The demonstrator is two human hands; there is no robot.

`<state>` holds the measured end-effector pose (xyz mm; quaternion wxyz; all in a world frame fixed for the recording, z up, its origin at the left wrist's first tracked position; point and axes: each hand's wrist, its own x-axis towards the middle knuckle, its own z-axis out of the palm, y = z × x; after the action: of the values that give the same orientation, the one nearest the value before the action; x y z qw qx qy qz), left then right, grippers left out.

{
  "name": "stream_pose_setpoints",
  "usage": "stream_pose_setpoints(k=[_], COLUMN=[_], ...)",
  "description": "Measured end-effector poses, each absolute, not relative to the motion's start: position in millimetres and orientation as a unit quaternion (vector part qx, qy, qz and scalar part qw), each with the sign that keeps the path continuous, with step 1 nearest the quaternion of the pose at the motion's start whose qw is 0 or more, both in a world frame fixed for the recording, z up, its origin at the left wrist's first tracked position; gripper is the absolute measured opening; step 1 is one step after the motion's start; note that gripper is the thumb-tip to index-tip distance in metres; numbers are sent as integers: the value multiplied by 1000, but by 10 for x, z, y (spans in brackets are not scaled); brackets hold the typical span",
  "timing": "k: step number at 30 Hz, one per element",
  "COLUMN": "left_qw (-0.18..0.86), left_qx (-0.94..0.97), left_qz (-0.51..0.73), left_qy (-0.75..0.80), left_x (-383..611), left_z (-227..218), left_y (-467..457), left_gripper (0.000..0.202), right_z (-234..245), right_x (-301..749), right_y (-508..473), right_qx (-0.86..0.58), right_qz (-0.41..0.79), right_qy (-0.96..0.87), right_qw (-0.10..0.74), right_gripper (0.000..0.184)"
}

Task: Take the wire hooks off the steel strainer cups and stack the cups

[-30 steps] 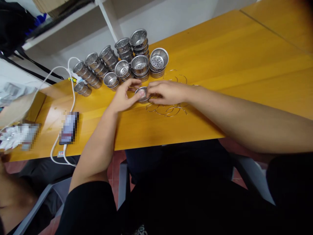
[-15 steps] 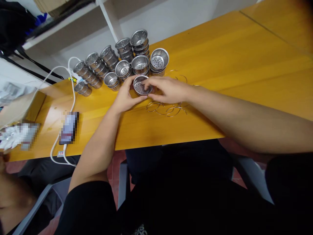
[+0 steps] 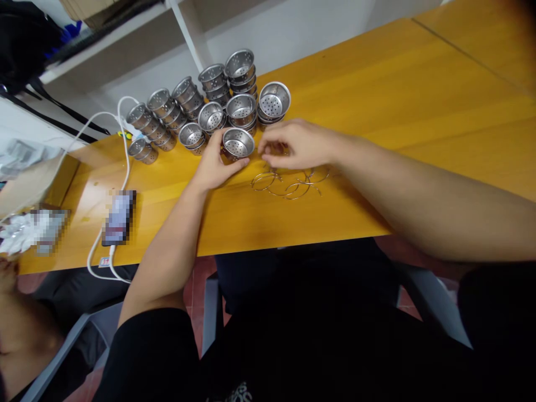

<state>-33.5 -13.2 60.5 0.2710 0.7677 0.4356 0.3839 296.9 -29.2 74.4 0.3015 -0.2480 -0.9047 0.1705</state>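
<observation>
My left hand (image 3: 213, 166) is closed around the side of a perforated metal strainer basket (image 3: 238, 146), its thumb along the near side. The basket's round mouth faces up and its holed bottom shows. Just right of it, my right hand (image 3: 295, 146) is loosely curled, with a gap between thumb and fingers; nothing shows in its grip. Several thin wire rings (image 3: 268, 174), some looking like open arcs, lie on the table below and partly under the right hand.
Stacks of similar strainer baskets (image 3: 240, 111) stand behind the hands, reaching left along the table (image 3: 377, 100). A phone (image 3: 119, 218) on a white cable (image 3: 126, 167) lies at left, with a cardboard box (image 3: 62, 176) beyond. Another person's arm (image 3: 20, 329) is at far left.
My right hand has drawn out of the basket and moved right, its fingers now apart from it. The basket, still in my left hand, has shifted slightly left and up.
</observation>
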Motion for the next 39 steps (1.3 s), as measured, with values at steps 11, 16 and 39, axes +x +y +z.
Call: stream_pose_setpoints(k=[11,16,39], left_qw=[180,162,163], left_qx=[849,854,854], left_qz=[350,355,381], left_qy=[353,343,315], left_x=[-565,-585,-639], left_z=[227,171,121], left_y=[189,227,314], left_gripper=[115,112,113], right_z=[940,925,870], right_x=[2814,2792,2916], right_y=[-443,-471,-351], right_qx=[-314,-328,-331], right_qz=[121,113,70], right_qy=[-941,-937,-928], right_qw=[44,45,155], right_gripper=[15,15,34])
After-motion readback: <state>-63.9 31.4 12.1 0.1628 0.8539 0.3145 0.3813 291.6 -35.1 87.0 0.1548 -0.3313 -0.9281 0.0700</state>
